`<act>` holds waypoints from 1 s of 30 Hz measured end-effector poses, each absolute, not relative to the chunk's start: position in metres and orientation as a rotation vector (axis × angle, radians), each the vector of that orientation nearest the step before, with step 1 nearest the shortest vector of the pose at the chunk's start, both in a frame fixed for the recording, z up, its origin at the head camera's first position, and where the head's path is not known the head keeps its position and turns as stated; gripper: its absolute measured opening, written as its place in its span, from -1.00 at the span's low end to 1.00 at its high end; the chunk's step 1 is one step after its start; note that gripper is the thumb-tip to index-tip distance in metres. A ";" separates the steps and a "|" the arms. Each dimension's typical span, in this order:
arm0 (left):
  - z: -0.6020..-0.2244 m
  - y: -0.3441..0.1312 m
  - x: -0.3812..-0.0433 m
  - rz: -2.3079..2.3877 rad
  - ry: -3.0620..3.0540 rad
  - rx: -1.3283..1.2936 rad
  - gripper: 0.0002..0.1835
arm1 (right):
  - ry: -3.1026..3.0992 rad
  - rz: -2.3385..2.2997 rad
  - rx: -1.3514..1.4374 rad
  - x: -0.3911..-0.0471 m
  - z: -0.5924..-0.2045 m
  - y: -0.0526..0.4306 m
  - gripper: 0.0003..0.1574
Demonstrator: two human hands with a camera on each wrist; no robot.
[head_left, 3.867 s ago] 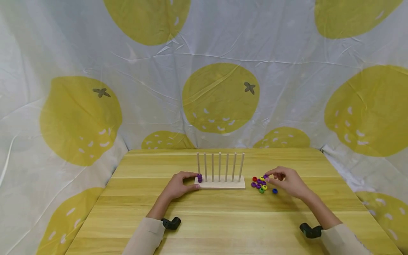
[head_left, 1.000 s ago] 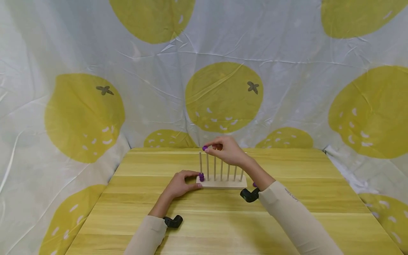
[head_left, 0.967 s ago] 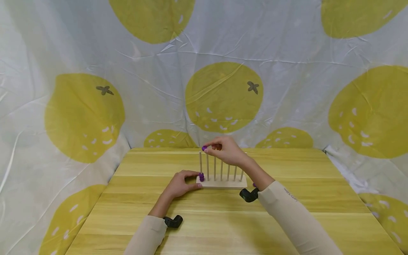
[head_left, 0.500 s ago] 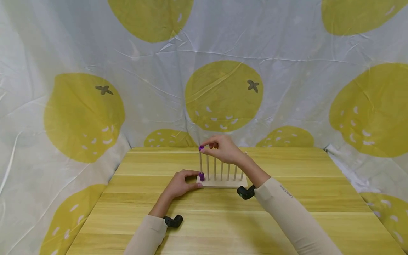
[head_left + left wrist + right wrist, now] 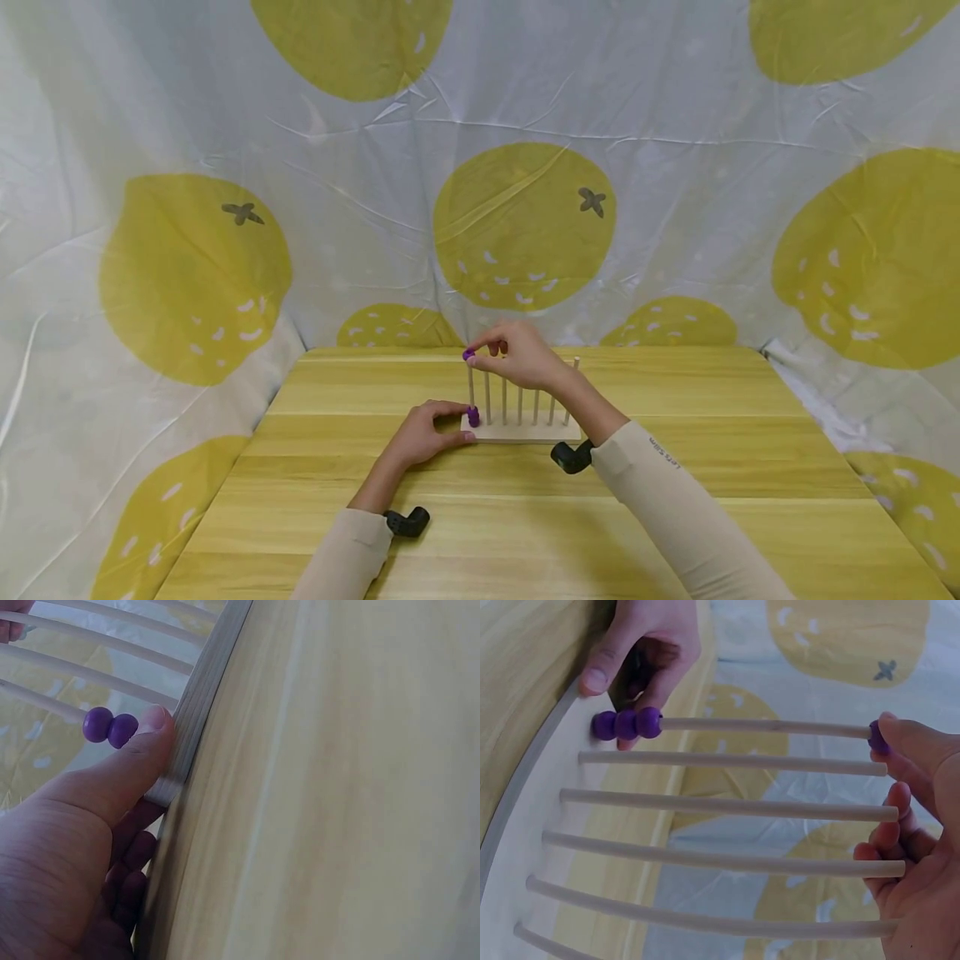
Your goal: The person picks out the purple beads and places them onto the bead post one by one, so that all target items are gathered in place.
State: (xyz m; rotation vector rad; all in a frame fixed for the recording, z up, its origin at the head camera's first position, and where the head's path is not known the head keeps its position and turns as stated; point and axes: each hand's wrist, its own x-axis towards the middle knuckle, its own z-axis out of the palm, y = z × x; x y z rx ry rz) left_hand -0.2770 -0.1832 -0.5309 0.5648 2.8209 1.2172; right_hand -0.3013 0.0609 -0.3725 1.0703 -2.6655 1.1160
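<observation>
With my right hand (image 5: pixel 517 357) I pinch a purple bead (image 5: pixel 468 355) between thumb and forefinger at the very top of the leftmost peg (image 5: pixel 765 726); the bead meets the peg's tip, though I cannot tell how far the wood goes into it. My other right fingers are bent in beside the tips of the neighbouring pegs (image 5: pixel 720 804), holding nothing. My left hand (image 5: pixel 422 435) clasps the left end of the pale wooden base (image 5: pixel 525 431), thumb against its front edge and the fingers round behind. Just beside that grip, three purple beads (image 5: pixel 626 724) sit stacked at the foot of the same leftmost peg, with a bare stretch of peg between them and the bead I pinch. The base lies flat on the desk (image 5: pixel 465 542), nearer the far edge than to me, about midway between the left and right edges, its seven pegs standing upright in a row. Black devices (image 5: pixel 407 522) sit at my wrists by the beige sleeves (image 5: pixel 675 508), and a pale cloth (image 5: pixel 360 233) printed with yellow lemons hangs behind the desk's far edge.
</observation>
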 end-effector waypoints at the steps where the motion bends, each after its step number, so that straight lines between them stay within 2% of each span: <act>1: -0.531 -0.183 -0.277 1.218 2.817 0.558 -0.42 | -2.667 1.112 1.074 -0.301 -0.373 0.061 -0.75; 7: -0.530 -0.182 -0.277 1.233 2.804 0.557 -0.44 | -2.685 1.113 1.076 -0.301 -0.374 0.062 -0.66; 30: -0.530 -0.183 -0.277 1.238 2.801 0.535 -0.41 | -2.641 1.275 1.027 -0.297 -0.367 0.076 -0.61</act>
